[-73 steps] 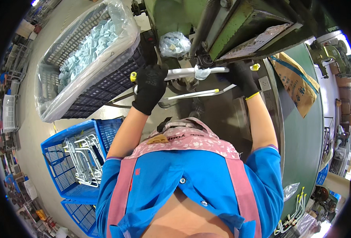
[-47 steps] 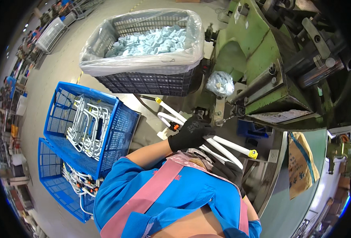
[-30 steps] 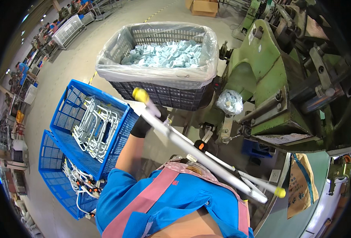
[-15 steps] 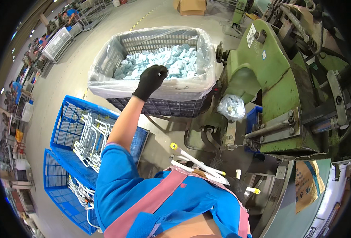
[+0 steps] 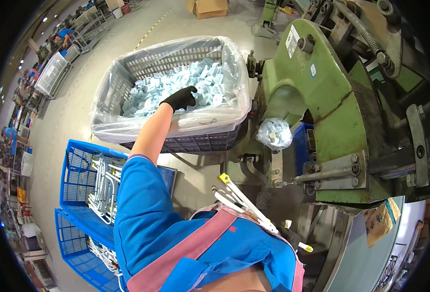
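My left hand (image 5: pixel 180 99), in a black glove, reaches over the near side of a plastic-lined crate (image 5: pixel 171 127). Its thumb and forefinger are apart at the pale blue plastic pieces (image 5: pixel 151 90), and nothing shows between them. Close to my body, several white tubes (image 5: pixel 248 202) with yellow ends slant across the apron's edge. My right hand (image 5: pixel 290 234), also in a dark glove, is mostly hidden behind the apron and tubes; it appears closed around them.
A green press machine (image 5: pixel 317 92) fills the right side. A clear bag of small parts (image 5: pixel 274 134) sits before it. Two blue baskets (image 5: pixel 74 180) with bent white tubes stand at the lower left. A cardboard box (image 5: pixel 207 7) lies far back, and people work at the far left.
My left hand has lowered toward the blue pieces, and its fingers have spread. The view has shifted slightly to the right. The white tubes remain near my body.
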### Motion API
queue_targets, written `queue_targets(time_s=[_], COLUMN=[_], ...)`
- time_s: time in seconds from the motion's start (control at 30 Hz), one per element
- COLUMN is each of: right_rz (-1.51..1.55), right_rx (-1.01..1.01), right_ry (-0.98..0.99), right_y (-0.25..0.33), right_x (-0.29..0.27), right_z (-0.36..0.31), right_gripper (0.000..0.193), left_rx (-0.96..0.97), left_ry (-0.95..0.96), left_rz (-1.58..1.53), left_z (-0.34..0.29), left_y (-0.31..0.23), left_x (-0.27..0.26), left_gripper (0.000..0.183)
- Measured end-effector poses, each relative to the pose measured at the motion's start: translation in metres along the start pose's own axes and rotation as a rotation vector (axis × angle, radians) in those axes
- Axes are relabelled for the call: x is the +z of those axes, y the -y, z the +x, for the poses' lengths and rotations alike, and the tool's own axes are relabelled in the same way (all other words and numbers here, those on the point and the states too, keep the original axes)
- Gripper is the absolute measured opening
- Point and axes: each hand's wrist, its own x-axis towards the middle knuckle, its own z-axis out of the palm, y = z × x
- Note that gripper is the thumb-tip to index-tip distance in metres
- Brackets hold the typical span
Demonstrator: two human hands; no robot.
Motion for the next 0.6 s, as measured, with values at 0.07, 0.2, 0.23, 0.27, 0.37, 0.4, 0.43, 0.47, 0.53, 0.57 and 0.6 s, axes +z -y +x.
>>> queue_targets(time_s=[0.07,0.2,0.23,0.27,0.37,0.4,0.43,0.47,0.53,0.57,0.6], right_rz=[0.000,0.081,0.100,0.064,0.060,0.076,0.080,0.084,0.077,0.088,0.099], right_rx=[0.020,-0.016,-0.035,-0.050,-0.089,-0.102,-0.096,-0.091,-0.071,-0.067,-0.065], right_ry=[0.035,-0.009,-0.033,-0.018,-0.036,-0.052,-0.052,-0.051,0.007,0.017,0.025], right_y=[0.002,0.006,0.006,0.006,0.009,0.011,0.013,0.015,0.019,0.020,0.022], right_x=[0.000,-0.002,-0.003,-0.004,-0.009,-0.010,-0.012,-0.014,-0.018,-0.020,-0.021], right_z=[0.003,0.010,0.011,0.013,0.017,0.018,0.019,0.019,0.019,0.020,0.020], right_gripper=[0.021,0.018,0.017,0.018,0.018,0.018,0.017,0.017,0.015,0.015,0.016], left_rx=[0.004,0.133,0.101,0.102,0.066,0.074,0.100,0.107,0.241,0.289,0.297], left_ry=[-0.086,-0.306,-0.282,-0.252,-0.215,-0.200,-0.171,-0.124,-0.030,0.020,0.165], left_rz=[-0.244,-0.664,-0.673,-0.687,-0.843,-0.898,-0.969,-1.015,-1.104,-1.161,-1.251], left_z=[-0.002,-0.003,-0.004,-0.005,-0.013,-0.015,-0.019,-0.021,-0.024,-0.025,-0.025], left_y=[0.001,0.000,-0.002,-0.004,-0.014,-0.018,-0.021,-0.025,-0.030,-0.031,-0.032], left_x=[-0.005,-0.016,-0.018,-0.019,-0.020,-0.020,-0.020,-0.022,-0.021,-0.019,-0.019], left_gripper=[0.050,0.032,0.031,0.030,0.028,0.028,0.029,0.033,0.035,0.036,0.033])
